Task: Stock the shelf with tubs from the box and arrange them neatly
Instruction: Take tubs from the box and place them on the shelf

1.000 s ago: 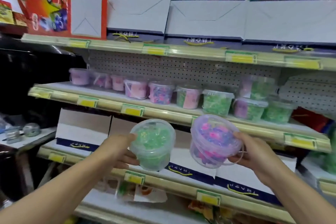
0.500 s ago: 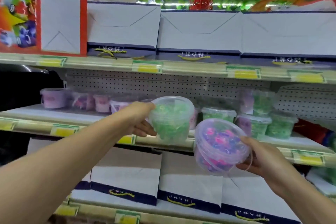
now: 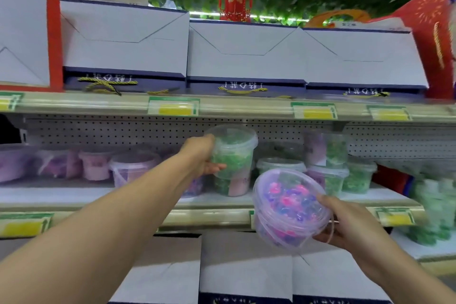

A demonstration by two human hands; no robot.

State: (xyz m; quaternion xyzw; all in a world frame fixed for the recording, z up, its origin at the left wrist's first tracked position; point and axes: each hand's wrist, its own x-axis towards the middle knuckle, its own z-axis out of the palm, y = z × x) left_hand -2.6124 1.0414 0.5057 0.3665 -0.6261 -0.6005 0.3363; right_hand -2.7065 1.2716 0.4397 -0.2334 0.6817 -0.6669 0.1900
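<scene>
My left hand (image 3: 201,155) grips a clear tub of green pieces (image 3: 233,149), held upright over a green and pink tub (image 3: 230,185) on the middle shelf (image 3: 74,195). My right hand (image 3: 350,224) holds a clear tub of pink and purple pieces (image 3: 290,207), tilted toward me, in front of the shelf edge. A row of pink and purple tubs (image 3: 96,165) stands at the left. Green tubs (image 3: 357,175) stand at the right, some stacked two high.
White and navy gift boxes (image 3: 244,57) line the top shelf, with a red box (image 3: 27,32) at its left. More white boxes (image 3: 246,266) sit below. Yellow price tags (image 3: 174,107) run along the shelf rails. The pegboard back wall (image 3: 123,131) is close behind the tubs.
My left hand has carried the green tub up and further in over the shelf. My right hand has kept the purple tub low, and my view has tilted upward.
</scene>
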